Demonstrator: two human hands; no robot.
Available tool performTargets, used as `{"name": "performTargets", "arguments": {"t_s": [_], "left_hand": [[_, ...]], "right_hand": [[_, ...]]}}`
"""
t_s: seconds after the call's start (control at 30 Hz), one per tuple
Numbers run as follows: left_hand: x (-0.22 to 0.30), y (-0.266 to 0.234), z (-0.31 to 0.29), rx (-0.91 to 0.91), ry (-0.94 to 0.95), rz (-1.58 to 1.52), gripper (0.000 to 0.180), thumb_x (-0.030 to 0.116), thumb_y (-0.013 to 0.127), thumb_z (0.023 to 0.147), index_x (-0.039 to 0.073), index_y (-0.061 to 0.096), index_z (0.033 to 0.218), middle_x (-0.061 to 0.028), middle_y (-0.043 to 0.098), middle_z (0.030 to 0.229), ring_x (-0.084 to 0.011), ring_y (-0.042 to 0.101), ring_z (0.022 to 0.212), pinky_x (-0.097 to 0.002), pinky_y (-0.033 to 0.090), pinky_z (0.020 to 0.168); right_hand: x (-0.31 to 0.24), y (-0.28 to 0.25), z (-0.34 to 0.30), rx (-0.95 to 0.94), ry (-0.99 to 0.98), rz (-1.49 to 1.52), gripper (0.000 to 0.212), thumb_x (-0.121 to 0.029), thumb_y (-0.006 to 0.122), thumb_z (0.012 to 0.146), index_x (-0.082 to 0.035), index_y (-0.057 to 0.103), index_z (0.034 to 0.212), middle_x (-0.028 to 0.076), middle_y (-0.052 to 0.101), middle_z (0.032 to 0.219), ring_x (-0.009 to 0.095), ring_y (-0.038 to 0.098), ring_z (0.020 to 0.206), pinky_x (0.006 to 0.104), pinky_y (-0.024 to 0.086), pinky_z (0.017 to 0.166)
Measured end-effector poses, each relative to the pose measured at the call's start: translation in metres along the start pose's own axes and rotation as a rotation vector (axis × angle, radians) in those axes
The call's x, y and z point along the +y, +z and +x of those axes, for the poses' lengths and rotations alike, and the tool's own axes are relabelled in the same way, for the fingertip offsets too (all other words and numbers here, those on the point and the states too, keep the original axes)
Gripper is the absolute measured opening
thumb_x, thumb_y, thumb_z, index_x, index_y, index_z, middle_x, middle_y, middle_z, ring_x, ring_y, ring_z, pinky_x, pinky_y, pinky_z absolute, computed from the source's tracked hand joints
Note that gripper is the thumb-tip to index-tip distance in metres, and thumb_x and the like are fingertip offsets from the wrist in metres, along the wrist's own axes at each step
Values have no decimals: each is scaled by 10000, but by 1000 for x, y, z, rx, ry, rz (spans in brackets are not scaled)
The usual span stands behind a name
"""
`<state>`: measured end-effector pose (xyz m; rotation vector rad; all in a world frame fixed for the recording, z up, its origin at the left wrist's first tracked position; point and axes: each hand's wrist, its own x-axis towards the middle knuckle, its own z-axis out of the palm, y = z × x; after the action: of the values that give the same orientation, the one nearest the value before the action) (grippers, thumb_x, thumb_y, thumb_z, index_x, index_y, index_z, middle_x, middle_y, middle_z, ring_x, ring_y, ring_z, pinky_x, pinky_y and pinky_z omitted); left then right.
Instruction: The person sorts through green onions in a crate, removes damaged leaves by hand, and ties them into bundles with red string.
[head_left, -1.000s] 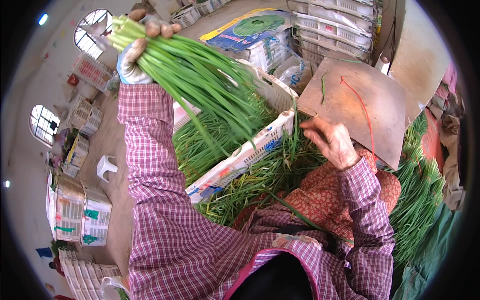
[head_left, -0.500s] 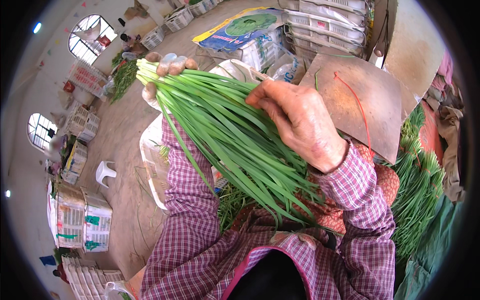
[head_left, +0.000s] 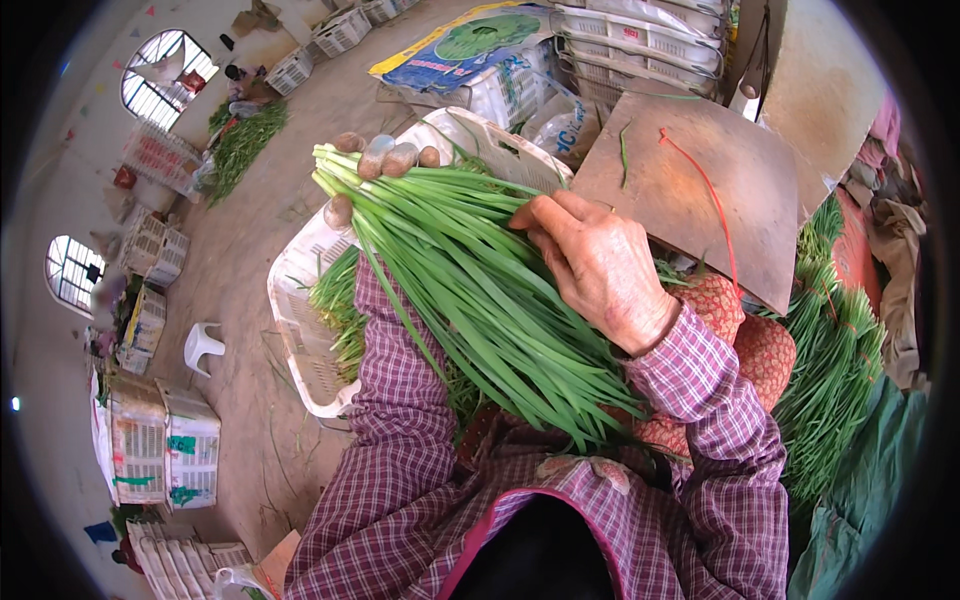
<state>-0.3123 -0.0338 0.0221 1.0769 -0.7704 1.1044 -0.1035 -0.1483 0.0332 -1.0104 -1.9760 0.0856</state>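
My left hand [head_left: 385, 160] is wrapped round a bunch of garlic chives [head_left: 470, 270] just below its pale stem ends; its fingertips look covered, and the palm is hidden under the bunch. The long green leaves fan down across my left forearm toward my lap. At the bunch's right edge, my right hand [head_left: 610, 270] is bare, with thumb and fingers pinched together on the leaves. Beneath the bunch stands a white plastic crate [head_left: 290, 315] with more chives [head_left: 342, 300] in it.
A flat brown board [head_left: 720, 165] lies at the right with a red tie [head_left: 706, 185] on it. Bundled chives [head_left: 830, 370] are heaped beside my right arm. Stacked white crates [head_left: 640, 50] stand at the back. A white stool [head_left: 203, 347] is on the floor to the left.
The bunch and my left hand have shifted right and slightly down in the picture, showing more of the crate. My right hand has moved slightly left and down, still at the leaves.
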Motion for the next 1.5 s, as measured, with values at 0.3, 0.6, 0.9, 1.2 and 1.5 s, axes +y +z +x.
{"name": "performTargets", "arguments": {"t_s": [0.3, 0.6, 0.9, 1.2, 1.5], "left_hand": [[-9, -4, -11, -21, -14, -35, 497, 220, 612, 819, 156, 433, 1278, 17, 523, 1035, -160, 471, 1065, -442, 231, 1100], [-29, 7, -28, 85, -36, -53, 479, 225, 594, 848, 151, 414, 1285, -6, 537, 1081, -184, 473, 1117, -470, 234, 1090], [-36, 6, -40, 176, 28, -65, 481, 257, 583, 857, 124, 407, 1284, -52, 553, 1120, -229, 479, 1115, -536, 255, 1053], [66, -11, -25, 171, 68, 276, 378, 231, 552, 863, 83, 498, 1207, -42, 596, 1031, -179, 529, 1055, -416, 294, 1067], [168, -5, 13, 78, 115, 426, 336, 196, 511, 876, 31, 539, 1167, -79, 625, 988, -192, 563, 981, -418, 329, 1025]], "right_hand": [[-3, 3, -8, -52, 92, 38, 149, -179, 625, 780, -105, 578, 901, 77, 597, 754, 318, 599, 656, 404, 473, 555], [14, 5, -7, -179, 358, 616, 135, -112, 646, 755, 0, 621, 827, 128, 647, 678, 259, 648, 646, 342, 503, 606], [25, -11, -17, -215, 158, 201, 100, -97, 595, 699, -31, 618, 771, 102, 635, 660, 258, 640, 626, 361, 503, 605], [76, -56, -49, -210, 236, -86, 68, -69, 579, 713, -42, 594, 775, 137, 628, 664, 297, 625, 611, 382, 495, 596], [107, -26, -82, -470, 213, -421, 166, -250, 675, 745, -97, 641, 800, 141, 626, 715, 304, 621, 640, 399, 486, 582]]}}
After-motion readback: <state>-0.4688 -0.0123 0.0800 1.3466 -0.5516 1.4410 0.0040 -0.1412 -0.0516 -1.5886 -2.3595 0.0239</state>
